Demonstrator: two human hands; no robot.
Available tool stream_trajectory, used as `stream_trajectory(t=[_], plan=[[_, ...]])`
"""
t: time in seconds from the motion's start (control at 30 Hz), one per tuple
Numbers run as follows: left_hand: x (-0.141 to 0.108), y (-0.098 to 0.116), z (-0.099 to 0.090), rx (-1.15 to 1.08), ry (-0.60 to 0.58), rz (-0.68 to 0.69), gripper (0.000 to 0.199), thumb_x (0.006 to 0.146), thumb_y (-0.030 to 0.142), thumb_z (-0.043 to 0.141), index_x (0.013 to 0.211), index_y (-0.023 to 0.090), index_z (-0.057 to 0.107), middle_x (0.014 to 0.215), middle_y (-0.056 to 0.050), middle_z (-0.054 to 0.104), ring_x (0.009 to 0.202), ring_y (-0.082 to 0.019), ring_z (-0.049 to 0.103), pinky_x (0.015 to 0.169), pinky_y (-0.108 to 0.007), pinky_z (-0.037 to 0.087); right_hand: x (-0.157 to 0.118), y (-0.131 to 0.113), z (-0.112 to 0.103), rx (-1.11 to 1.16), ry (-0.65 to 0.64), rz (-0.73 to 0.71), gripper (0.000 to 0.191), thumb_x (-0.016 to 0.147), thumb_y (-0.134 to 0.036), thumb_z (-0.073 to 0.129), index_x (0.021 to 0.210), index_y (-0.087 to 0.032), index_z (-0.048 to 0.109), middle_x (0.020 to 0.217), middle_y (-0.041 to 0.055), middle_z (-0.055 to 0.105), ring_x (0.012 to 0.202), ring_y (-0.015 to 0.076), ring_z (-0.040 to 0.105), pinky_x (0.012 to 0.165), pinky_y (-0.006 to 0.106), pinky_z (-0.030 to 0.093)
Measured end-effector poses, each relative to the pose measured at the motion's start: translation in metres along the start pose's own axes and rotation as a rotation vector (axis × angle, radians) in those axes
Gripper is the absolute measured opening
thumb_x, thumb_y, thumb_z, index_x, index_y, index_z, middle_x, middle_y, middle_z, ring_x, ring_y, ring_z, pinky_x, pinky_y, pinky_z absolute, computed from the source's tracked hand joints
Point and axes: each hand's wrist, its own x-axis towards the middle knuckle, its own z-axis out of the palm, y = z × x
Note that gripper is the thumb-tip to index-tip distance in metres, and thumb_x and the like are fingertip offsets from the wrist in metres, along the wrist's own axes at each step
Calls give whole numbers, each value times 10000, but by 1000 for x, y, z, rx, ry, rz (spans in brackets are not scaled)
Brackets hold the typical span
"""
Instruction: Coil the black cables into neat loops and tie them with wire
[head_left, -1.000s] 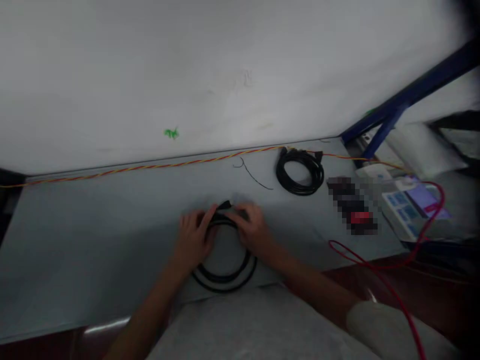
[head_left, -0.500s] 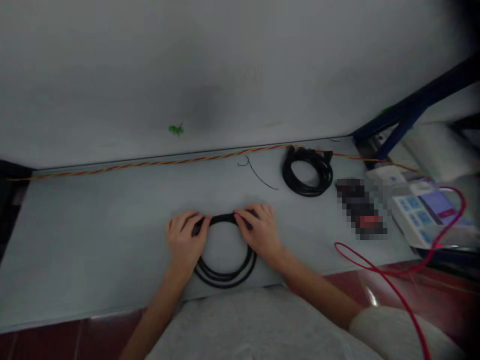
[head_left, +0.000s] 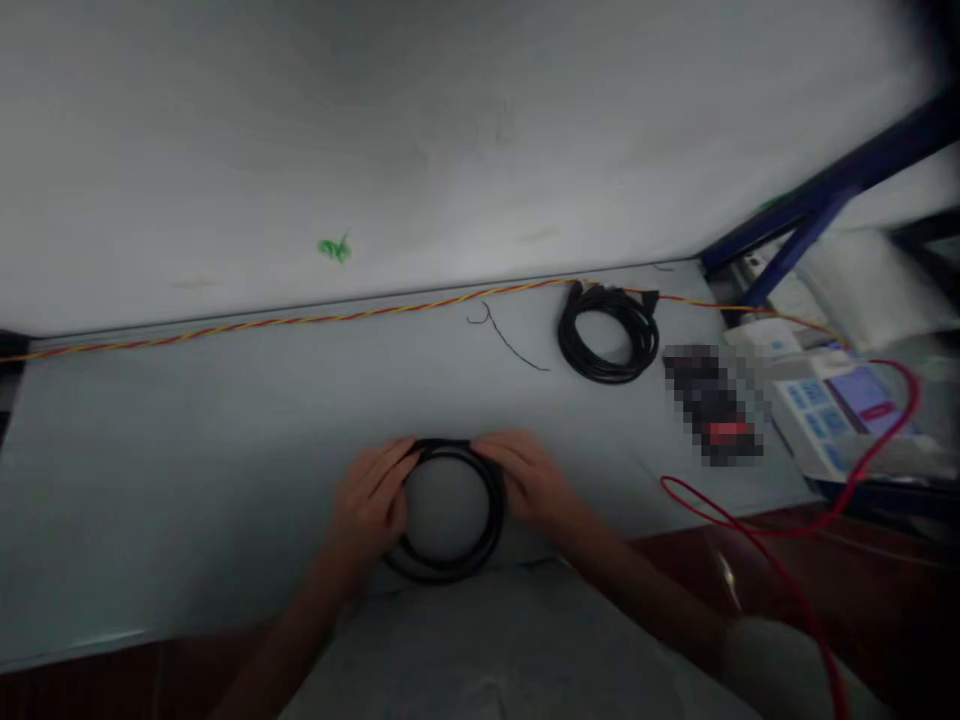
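Note:
A black cable (head_left: 491, 520), wound into a round coil, lies at the front of the grey table (head_left: 187, 450). My left hand (head_left: 371, 500) is closed around the coil's upper left side, its fingers reaching toward the top. On the upper right, my right hand (head_left: 529, 475) grips the same coil, slightly blurred. The cable's ends are hidden by my hands. Farther back on the right rests a second coiled black cable (head_left: 645, 345) with plugs at its top. Left of that coil is a thin black wire tie (head_left: 514, 345), loosely bent.
A twisted red-yellow wire (head_left: 300, 320) runs along the wall. On the right are a pixelated dark object (head_left: 705, 400), a white-blue box (head_left: 810, 410), a clear plastic bag (head_left: 870, 285) and a blue metal frame (head_left: 810, 225). A red cable (head_left: 780, 570) loops over the table's front right edge.
My fingers have shifted from pinching near the top to lying more along the coil's sides. The coil's strands sit closer together at the top. The camera view has moved slightly.

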Motion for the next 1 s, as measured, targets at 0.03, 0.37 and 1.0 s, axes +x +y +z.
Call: stream_trajectory(t=[0.03,0.37,1.0], plan=[[0,2,2,26,17,-3,546,900,26,532,1415,192,605,1392,-131,689,1275,-278,659,1062,-477,569,1,-3,-2,30,-25,25,572,988,-77,432,1530,-248,499,1306,108,686,1190,254,630,1032,492,563],[-4,4,-17,-22,-135,99,647,939,147,598,1571,207,479,1547,-172,567,1398,-306,586,1130,-487,542,-5,-6,16,-206,-34,37,481,1046,-162,539,1520,-233,512,1258,119,692,1123,259,643,1002,452,585],[-60,17,-36,127,-285,76,777,994,317,642,1661,120,294,1607,-213,484,1489,-350,490,1179,-515,515,-19,-21,17,-335,56,92,257,1013,-173,638,1260,-191,705,899,71,698,815,214,606,745,357,555]])
